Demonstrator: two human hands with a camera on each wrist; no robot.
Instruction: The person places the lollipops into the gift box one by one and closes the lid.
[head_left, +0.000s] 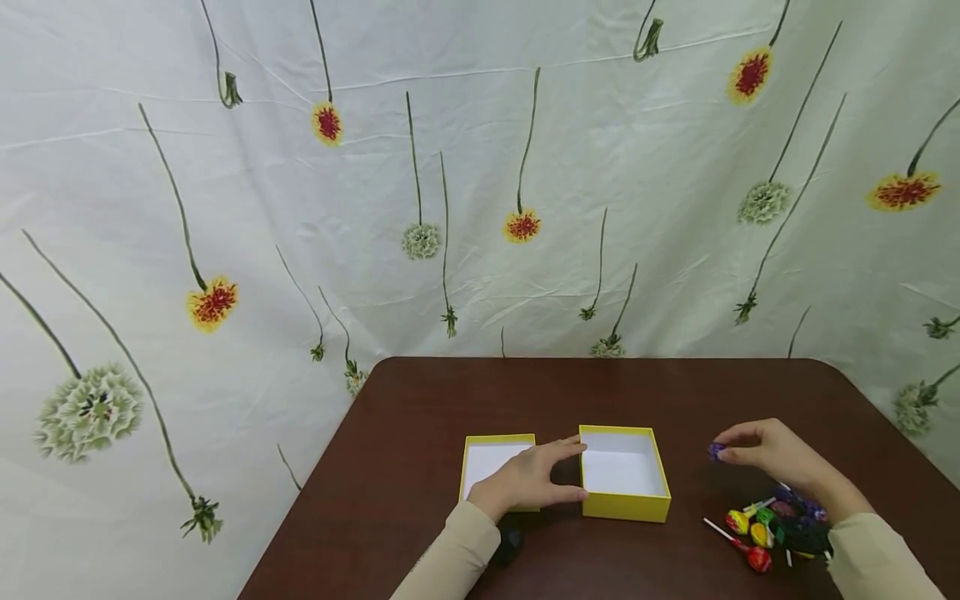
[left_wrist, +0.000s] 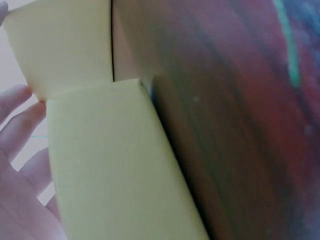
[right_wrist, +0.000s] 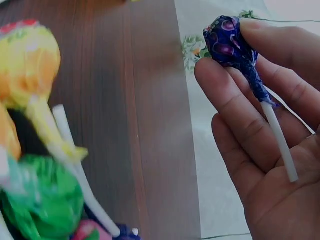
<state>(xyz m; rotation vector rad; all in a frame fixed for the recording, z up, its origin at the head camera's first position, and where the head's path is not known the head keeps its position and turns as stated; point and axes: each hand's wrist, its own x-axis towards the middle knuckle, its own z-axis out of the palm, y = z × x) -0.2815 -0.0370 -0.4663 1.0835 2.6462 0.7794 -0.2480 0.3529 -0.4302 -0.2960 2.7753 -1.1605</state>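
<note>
My right hand (head_left: 776, 454) pinches a lollipop in a purple-blue wrapper (right_wrist: 227, 42) between thumb and fingers, its white stick lying across the palm. In the head view it is held to the right of an open yellow box (head_left: 626, 507) with a white inside. My left hand (head_left: 528, 479) touches the left side of that box, thumb near the front corner and fingers spread toward the back corner. Yellow cardboard (left_wrist: 120, 160) fills much of the left wrist view, with the left fingers (left_wrist: 22, 130) along its edge.
A shallow yellow-edged lid (head_left: 495, 458) lies left of the box, partly under my left hand. Several lollipops (head_left: 759, 558) in red, yellow, green and purple wrappers are heaped by my right forearm. A small black object (head_left: 508, 546) sits beside the left sleeve. A flowered curtain (head_left: 480, 183) hangs behind the table.
</note>
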